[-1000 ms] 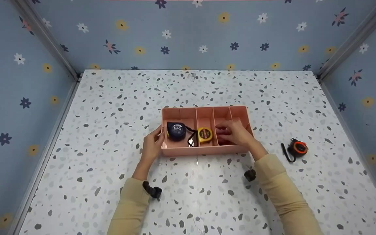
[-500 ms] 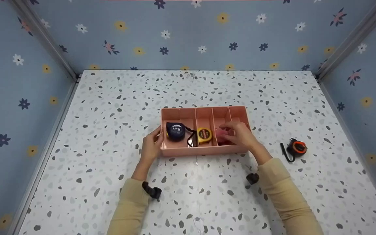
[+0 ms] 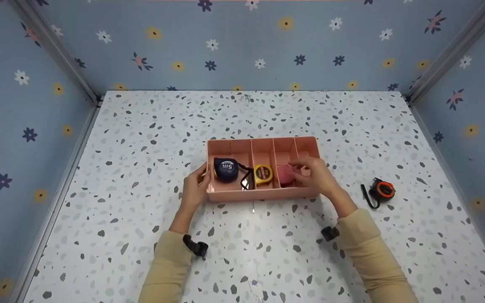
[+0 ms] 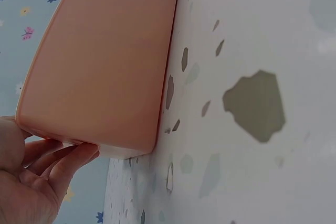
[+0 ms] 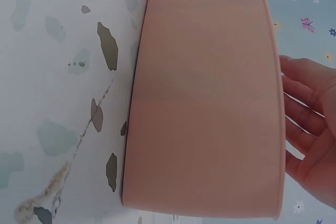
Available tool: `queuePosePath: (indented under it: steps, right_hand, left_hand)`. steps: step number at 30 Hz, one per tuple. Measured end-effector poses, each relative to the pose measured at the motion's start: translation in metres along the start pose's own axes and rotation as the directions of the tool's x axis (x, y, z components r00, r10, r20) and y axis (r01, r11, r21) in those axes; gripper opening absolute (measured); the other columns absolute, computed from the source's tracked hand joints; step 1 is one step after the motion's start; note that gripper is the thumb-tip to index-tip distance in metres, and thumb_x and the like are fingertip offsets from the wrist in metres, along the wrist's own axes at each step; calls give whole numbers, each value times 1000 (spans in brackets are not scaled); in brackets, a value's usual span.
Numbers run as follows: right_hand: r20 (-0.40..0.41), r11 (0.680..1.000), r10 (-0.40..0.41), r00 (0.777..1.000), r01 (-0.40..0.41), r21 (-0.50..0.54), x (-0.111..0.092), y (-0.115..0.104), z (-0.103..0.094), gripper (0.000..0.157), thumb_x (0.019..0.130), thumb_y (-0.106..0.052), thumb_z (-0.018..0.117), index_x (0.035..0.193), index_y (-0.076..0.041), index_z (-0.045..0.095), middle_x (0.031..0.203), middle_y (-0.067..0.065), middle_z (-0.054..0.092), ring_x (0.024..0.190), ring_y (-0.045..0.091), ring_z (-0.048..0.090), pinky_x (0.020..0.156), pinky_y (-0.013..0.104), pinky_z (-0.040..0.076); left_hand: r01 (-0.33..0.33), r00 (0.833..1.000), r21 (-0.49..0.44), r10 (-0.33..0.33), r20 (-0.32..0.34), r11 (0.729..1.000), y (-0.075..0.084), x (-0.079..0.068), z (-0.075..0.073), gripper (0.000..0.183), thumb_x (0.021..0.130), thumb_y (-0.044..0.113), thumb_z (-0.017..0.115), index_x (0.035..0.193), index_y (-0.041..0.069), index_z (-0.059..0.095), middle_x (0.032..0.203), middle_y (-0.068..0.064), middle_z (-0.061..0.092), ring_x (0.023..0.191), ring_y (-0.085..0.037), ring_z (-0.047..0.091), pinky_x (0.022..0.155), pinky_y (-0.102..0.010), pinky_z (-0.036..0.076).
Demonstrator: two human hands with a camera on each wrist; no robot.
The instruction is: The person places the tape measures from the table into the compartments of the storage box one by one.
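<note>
A pink divided organizer box (image 3: 263, 194) sits on the table, long side toward me. My left hand (image 3: 195, 188) grips its left end; in the left wrist view the fingers (image 4: 71, 166) press against the end wall. In the box's left compartment lies a dark blue tape measure (image 3: 226, 170) with a black strap, and beside it, in a narrow compartment, a yellow tape measure (image 3: 263, 174). A pink rounded object (image 3: 285, 174) lies in the compartment to the right. Over that compartment is my right hand (image 3: 317, 174), fingers spread, thumb tip at the object's right edge; the front wall hides its fingertips in the right wrist view.
A black and orange tape measure (image 3: 382, 190) with a wrist strap lies on the speckled table (image 3: 242, 113), right of the box. Blue flowered panels (image 3: 242, 46) stand at the back and both sides.
My right hand has drawn back slightly to the right and its fingers have loosened, so more of the pink rounded object shows. The left hand keeps its place on the box.
</note>
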State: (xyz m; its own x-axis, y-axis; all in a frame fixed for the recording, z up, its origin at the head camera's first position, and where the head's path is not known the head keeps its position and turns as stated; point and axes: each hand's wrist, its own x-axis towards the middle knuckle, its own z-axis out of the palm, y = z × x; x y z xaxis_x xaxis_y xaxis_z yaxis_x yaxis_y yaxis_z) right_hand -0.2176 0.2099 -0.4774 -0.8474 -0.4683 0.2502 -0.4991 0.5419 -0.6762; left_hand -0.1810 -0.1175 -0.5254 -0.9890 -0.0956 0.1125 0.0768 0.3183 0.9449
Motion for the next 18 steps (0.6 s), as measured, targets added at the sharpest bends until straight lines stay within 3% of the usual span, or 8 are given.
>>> queuePosePath:
  steps: [5,8,18]
  right_hand:
    - [-59,999,-23,998,21,-32,-6,-1,-5,18,76,-5,68,94,-2,67,86,6,64,76,19,58,60,41,50]
    - [-83,999,-32,996,29,-35,-10,-1,-7,18,76,-5,68,94,-1,67,88,8,64,76,21,58,58,40,50]
    - [-165,994,-49,985,32,-108,-23,2,-16,22,75,-4,69,96,2,66,90,12,65,76,20,60,65,33,52]
  left_hand:
    - [-20,1000,0,20,-11,1000,1,0,0,36,89,3,49,123,-7,47,117,-24,52,105,-30,53,87,-33,47]
    - [-25,1000,-5,25,-12,1000,1,0,0,36,88,3,49,123,-8,47,117,-24,52,104,-31,53,87,-33,47]
    - [-24,1000,-15,24,-10,1000,-2,0,0,36,89,5,49,123,-7,47,119,-23,51,107,-30,52,88,-33,46]
